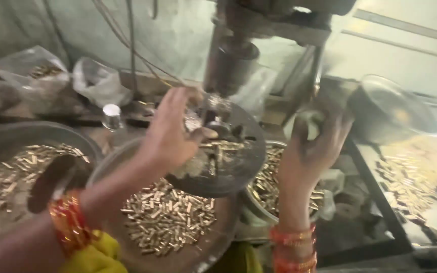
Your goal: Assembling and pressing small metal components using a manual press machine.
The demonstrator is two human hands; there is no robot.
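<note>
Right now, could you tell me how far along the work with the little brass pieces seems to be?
Done: cannot tell which pieces are finished. In hand: the left hand is at the round machine table, fingers by pieces lying there; the right hand grips a blurred lever or handle. Left: the pans remain heaped with brass pieces.

Grimy pale wall (178,30), dim light

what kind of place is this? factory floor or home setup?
Likely a small metalworking workshop, not a home. A drill-press-like machine stands over a round work plate, metal pans hold heaps of small brass pieces, and the left hand works at the plate while the right hand reaches up beside it.
</note>
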